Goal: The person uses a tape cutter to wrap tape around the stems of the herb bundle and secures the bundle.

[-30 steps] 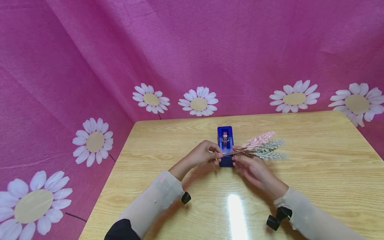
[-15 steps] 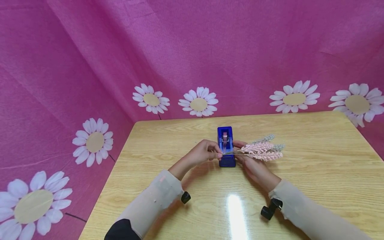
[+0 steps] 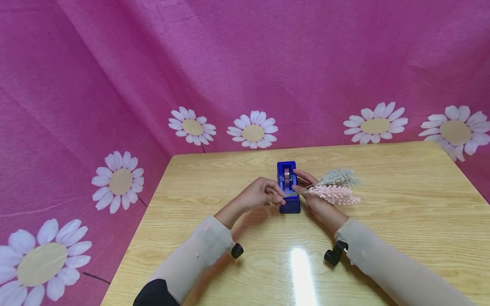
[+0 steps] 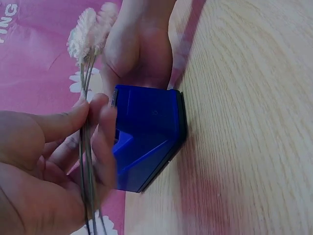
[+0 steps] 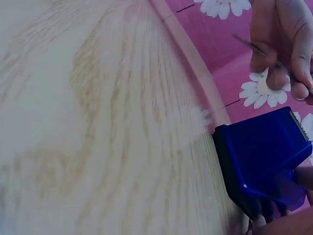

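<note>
Steadily, left fingers [image 4: 68, 121] pinch slim stems [image 4: 87, 164] of fluffy sprigs [image 3: 334, 193]; right fingers [image 3: 305, 176] grip the glossy, angular dispenser [image 5: 261, 147].

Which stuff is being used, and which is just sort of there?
Probably for the job:
pink sprigs and grey-green sprigs, stems pinched by the left hand
blue tape dispenser, right hand touching it
tape roll inside

Probably just there:
wooden table
pink daisy cloth

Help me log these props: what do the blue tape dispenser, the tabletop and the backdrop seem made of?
Blue tape dispenser: probably plastic, smooth and slightly shiny, with crisp moulded edges.
Tabletop: wood or wood-look laminate, glossy; grain and a bright reflection show.
Backdrop: likely fabric, matte, hanging in soft folds.
</note>
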The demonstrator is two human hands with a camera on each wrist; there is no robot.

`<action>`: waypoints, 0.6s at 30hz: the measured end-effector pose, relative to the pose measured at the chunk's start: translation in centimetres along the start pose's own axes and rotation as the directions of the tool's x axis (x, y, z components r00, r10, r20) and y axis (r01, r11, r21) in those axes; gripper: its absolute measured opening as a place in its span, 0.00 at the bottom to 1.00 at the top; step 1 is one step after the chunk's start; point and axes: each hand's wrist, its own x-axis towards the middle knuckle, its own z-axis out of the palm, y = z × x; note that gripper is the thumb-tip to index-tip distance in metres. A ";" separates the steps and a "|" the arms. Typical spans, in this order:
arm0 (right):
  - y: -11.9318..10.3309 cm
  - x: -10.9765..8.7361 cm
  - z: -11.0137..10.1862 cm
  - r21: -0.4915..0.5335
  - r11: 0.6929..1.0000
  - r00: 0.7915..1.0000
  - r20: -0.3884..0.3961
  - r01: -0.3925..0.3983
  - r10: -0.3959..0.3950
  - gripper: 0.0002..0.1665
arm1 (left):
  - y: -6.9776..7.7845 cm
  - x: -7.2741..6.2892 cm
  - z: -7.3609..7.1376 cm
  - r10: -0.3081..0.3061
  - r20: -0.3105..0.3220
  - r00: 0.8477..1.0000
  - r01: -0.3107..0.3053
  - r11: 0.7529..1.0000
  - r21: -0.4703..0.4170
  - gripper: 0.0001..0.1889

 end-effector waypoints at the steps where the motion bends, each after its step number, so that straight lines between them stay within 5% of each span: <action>1: 0.1 0.1 -0.1 0.000 1.000 1.000 0.010 -0.003 0.003 0.32 | 0.1 0.0 0.0 -0.004 -0.003 1.000 0.004 1.000 -0.003 0.04; 11: 0.3 0.1 -0.9 -0.045 0.998 0.991 0.125 -0.042 0.047 0.36 | 0.4 0.5 0.0 0.052 -0.023 0.998 -0.052 0.999 0.004 0.05; 18: 0.2 0.1 -1.1 -0.076 0.995 0.989 0.124 -0.065 0.074 0.35 | 0.6 0.7 0.0 0.018 -0.050 0.999 -0.013 0.996 0.092 0.08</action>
